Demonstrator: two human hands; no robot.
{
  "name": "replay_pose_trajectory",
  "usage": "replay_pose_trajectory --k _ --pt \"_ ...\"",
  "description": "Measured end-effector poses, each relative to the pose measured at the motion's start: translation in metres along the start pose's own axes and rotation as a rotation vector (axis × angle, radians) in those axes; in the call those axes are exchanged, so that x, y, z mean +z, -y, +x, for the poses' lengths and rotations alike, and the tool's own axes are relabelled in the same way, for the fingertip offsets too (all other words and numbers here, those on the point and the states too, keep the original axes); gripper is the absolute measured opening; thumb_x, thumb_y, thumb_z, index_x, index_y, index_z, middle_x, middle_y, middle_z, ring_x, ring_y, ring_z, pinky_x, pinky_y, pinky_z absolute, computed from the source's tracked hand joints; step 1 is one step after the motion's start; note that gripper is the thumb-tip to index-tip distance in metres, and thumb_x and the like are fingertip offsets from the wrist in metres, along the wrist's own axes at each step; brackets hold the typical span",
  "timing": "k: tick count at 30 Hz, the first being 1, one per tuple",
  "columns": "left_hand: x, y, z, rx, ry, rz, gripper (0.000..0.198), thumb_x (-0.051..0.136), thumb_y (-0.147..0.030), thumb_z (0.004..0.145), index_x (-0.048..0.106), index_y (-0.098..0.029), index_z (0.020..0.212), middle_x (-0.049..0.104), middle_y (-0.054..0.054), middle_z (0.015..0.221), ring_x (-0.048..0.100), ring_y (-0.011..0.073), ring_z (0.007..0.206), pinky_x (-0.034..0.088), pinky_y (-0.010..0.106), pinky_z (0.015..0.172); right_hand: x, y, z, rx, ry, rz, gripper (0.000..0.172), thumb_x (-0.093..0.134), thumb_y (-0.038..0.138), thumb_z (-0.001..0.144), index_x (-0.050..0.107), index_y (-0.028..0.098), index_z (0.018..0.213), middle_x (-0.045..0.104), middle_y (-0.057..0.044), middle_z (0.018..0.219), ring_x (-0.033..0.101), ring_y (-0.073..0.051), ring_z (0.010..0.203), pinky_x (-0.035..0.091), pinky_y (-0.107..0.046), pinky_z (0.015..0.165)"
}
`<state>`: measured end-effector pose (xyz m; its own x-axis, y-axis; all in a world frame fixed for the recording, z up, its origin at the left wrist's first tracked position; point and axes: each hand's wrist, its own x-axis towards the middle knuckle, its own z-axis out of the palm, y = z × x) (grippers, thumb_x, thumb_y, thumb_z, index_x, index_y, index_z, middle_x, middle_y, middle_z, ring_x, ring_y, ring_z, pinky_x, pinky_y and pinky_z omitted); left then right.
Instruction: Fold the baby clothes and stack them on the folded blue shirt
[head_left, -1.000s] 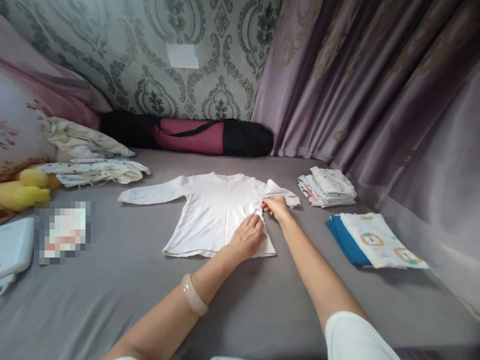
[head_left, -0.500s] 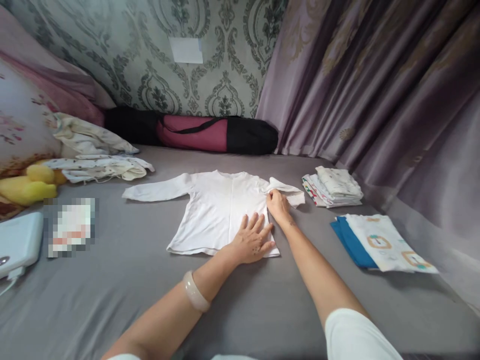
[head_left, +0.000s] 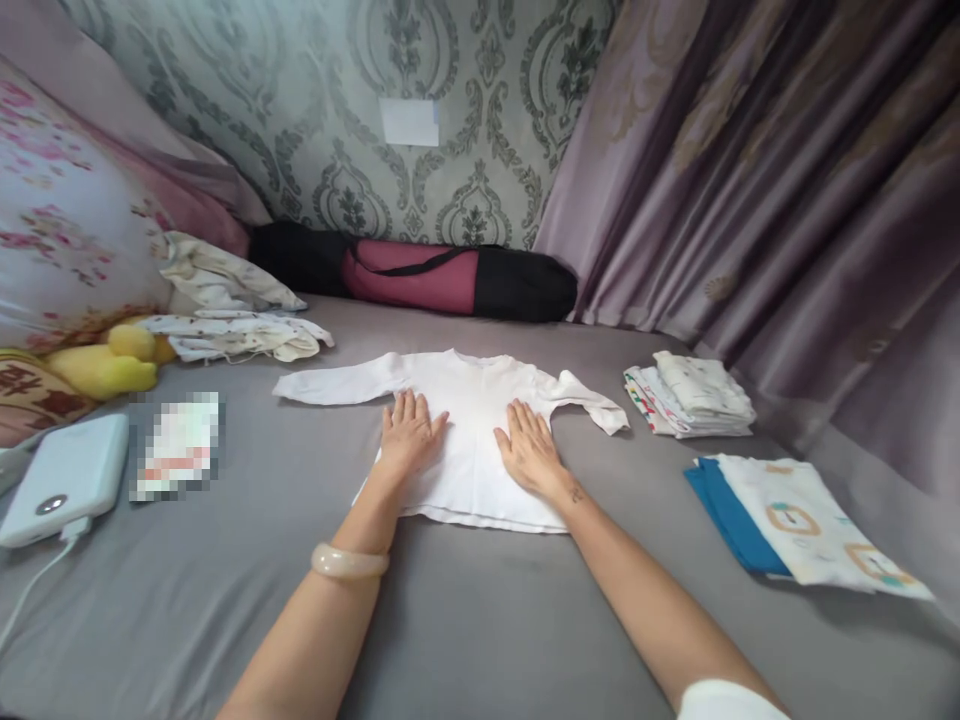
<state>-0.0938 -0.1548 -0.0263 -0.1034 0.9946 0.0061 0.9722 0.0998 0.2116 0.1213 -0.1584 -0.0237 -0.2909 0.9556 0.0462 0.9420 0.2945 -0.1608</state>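
Observation:
A small white long-sleeved shirt (head_left: 469, 450) lies spread on the grey bed sheet (head_left: 480, 630), neckline away from me. Its left-hand sleeve stretches out straight, while the right-hand sleeve is creased and angles down. My left hand (head_left: 411, 432) rests flat on the left side of the shirt's body, fingers extended. On the opposite side, my right hand (head_left: 529, 450) also lies flat on the fabric, fingers pointing away from me. Neither hand grips anything. The palms cover part of both side edges of the shirt.
Folded clothes (head_left: 697, 395) are stacked at the right, with a blue and white folded set (head_left: 810, 520) nearer. Crumpled garments (head_left: 240, 330), a yellow plush toy (head_left: 120, 365) and a white power bank (head_left: 67, 480) are at left. A black and maroon long bag (head_left: 412, 275) lies along the wall.
My right hand has let go of the right-hand sleeve and now lies flat on the shirt. My left hand has moved left across the shirt. The view has shifted slightly left.

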Motion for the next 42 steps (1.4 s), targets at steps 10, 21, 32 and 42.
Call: replay_pose_trajectory --k 10,21,32,42 --pt "-0.041 0.046 0.016 -0.509 -0.209 -0.256 0.04 0.044 -0.043 0.089 0.07 -0.015 0.104 0.067 0.019 0.111 0.056 0.0355 0.111 0.044 0.045 0.09 -0.017 0.003 0.005 0.023 0.093 -0.032 0.062 0.03 0.038 0.099 0.031 -0.001 0.148 0.025 -0.02 0.156 0.019 -0.03 0.146 0.012 -0.047 0.117" --pt "-0.031 0.056 0.026 -0.565 -0.18 -0.361 0.041 0.048 -0.049 0.086 0.071 -0.025 0.111 0.064 0.014 0.118 0.051 0.0364 0.118 0.039 0.046 0.096 -0.006 0.116 0.056 -0.392 0.171 0.196 0.059 0.024 0.039 0.101 0.028 0.009 0.151 0.023 -0.012 0.158 0.015 -0.025 0.147 0.008 -0.05 0.119" --pt "-0.045 0.054 0.022 -0.445 -0.171 -0.141 0.049 0.05 -0.05 0.084 0.066 -0.012 0.111 0.061 0.026 0.118 0.054 0.0426 0.113 0.044 0.052 0.088 -0.028 0.079 0.079 -0.238 0.135 0.567 0.049 0.037 0.041 0.097 0.049 0.019 0.14 0.049 -0.01 0.145 0.047 -0.02 0.132 0.035 -0.033 0.109" --pt "-0.068 0.03 0.024 -0.155 0.003 -0.295 0.041 0.051 -0.044 0.084 0.066 -0.016 0.109 0.071 0.011 0.099 0.065 0.0263 0.093 0.049 0.034 0.08 -0.082 -0.141 0.035 0.789 -0.248 0.227 0.032 0.055 0.015 0.074 0.074 0.018 0.101 0.072 -0.014 0.104 0.067 -0.027 0.1 0.048 -0.031 0.081"
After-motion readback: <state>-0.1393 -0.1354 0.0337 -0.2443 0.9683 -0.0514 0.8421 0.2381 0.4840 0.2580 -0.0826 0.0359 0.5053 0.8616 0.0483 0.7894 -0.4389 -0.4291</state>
